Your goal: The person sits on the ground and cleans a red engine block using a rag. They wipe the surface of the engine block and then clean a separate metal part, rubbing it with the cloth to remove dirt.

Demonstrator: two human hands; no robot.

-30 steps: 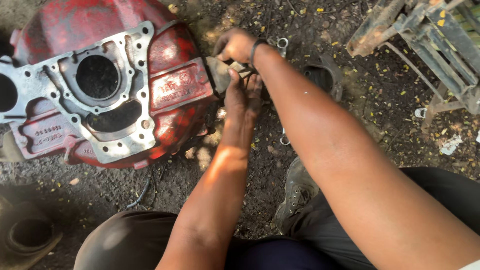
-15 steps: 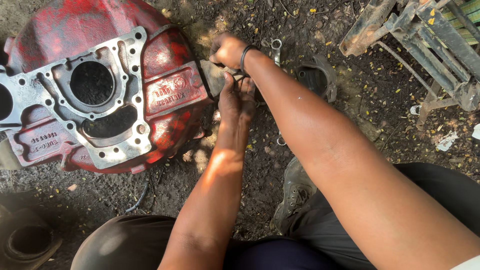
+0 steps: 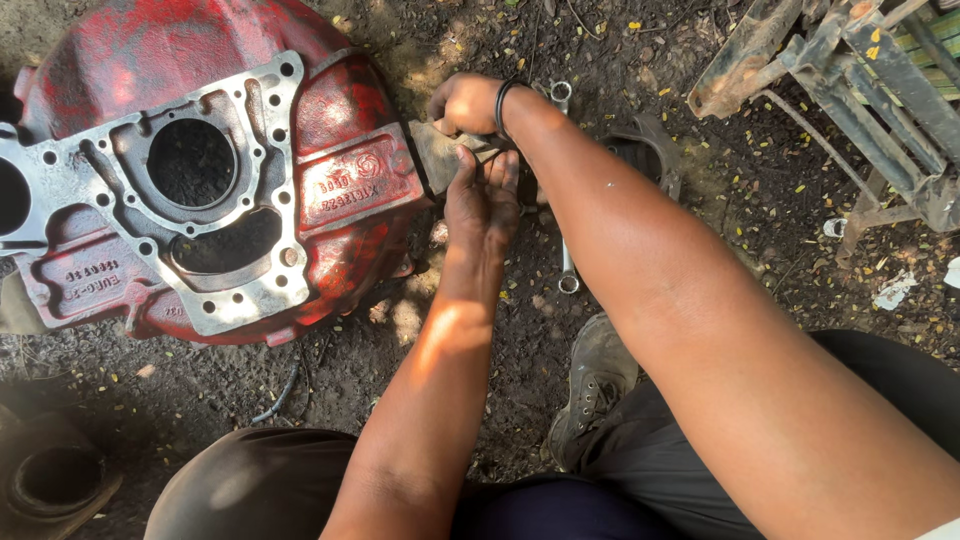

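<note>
Holding position: both hands (image 3: pixel 480 150) still at red housing (image 3: pixel 340 200) bracket.

Dark littered dirt ground (image 3: pixel 740 230), dappled sunlight, rusty metal frame (image 3: pixel 850 90)

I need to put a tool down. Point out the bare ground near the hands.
Bare dirt lies below the red housing, between it and the left forearm. More lies right of the right forearm, between the metal frame and the dark trousers. It is crowded around the left hand and right hand: wrenches and a dark ring-shaped part lie there.
</note>
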